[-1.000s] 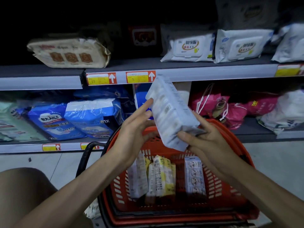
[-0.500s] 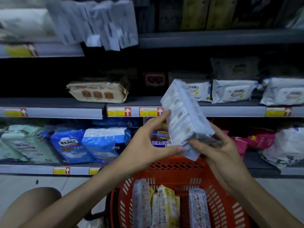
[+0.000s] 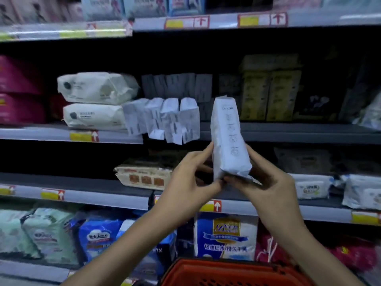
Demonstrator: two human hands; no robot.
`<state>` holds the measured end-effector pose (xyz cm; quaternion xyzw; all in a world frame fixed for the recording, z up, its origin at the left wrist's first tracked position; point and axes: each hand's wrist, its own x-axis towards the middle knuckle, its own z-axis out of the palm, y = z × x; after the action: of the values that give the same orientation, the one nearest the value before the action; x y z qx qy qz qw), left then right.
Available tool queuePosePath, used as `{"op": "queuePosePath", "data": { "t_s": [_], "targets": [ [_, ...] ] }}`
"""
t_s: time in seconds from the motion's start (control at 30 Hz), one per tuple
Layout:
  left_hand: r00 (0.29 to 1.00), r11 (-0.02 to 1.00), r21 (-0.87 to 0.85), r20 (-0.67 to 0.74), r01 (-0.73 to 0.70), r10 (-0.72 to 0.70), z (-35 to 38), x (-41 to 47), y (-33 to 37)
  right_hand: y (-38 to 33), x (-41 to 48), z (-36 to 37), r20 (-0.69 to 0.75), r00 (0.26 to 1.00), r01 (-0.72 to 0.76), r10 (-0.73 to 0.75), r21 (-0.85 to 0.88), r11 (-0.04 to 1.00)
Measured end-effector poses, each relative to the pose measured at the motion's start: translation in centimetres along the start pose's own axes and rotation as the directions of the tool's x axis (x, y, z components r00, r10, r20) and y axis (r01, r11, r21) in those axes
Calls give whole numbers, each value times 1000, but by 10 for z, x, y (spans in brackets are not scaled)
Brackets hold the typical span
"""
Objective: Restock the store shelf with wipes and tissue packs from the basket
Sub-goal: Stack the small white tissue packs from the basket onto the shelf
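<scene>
**Entry: tissue pack held upright before the middle shelf, both hands**

Fingers [image 3: 203,155] of the left hand [image 3: 189,182] lay curled along the left face of the tissue pack [image 3: 228,141], with the thumb tucked under its lower end. The right hand [image 3: 266,182] mirrored this: its fingers [image 3: 252,152] wrapped the right face and the thumb pressed the bottom corner. Both hands pinched the lower third only, leaving the top free.

The pack stood on end, tilted slightly, in the air in front of the shelf [image 3: 288,133]. It was near a row of matching packs [image 3: 165,118] but touching neither the row nor the shelf.

Handling (judgement):
- Light; the film wrap crumpled at the base, so the contents are soft and will give under squeeze.
- The film looked glossy and is probably slick.
- A grip on the broad faces near mid-height should steady it better than the crinkled end seal.
- Not fragile, though corners may dent.

A likely slot is just right of the row, left of the yellow cartons [image 3: 270,93]. This could not be confirmed, since the held pack hid that spot.

Surroundings:
- Cream wipes packs [image 3: 97,87] were stacked at the left of the same shelf.
- The red basket [image 3: 226,267] rim showed at the bottom edge. Its contents were out of view.
</scene>
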<state>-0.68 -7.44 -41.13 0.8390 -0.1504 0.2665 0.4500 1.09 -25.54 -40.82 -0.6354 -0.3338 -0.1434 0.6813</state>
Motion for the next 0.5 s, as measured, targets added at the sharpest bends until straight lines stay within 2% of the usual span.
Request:
{"op": "queuePosePath", "data": {
  "t_s": [0.2, 0.3, 0.37, 0.5],
  "targets": [
    [963, 952, 304, -245, -32, 111, -27, 65, 6, 4, 80, 20, -8, 993, 121, -121, -5, 993],
    [904, 913, 383, -426, 140, 41, -30, 91, 9, 14, 122, 29, -23, 992, 120, -122, -49, 991],
    [865, 847, 454, -502, 277, -13, -27, 102, 6, 25, 142, 35, -14, 996, 86, -88, -98, 991],
    [877, 736, 562, -473, 377, -88, -15, 103, -10, 48, 149, 39, -47, 999, 3, -16, -267, 964]
  ]
}}
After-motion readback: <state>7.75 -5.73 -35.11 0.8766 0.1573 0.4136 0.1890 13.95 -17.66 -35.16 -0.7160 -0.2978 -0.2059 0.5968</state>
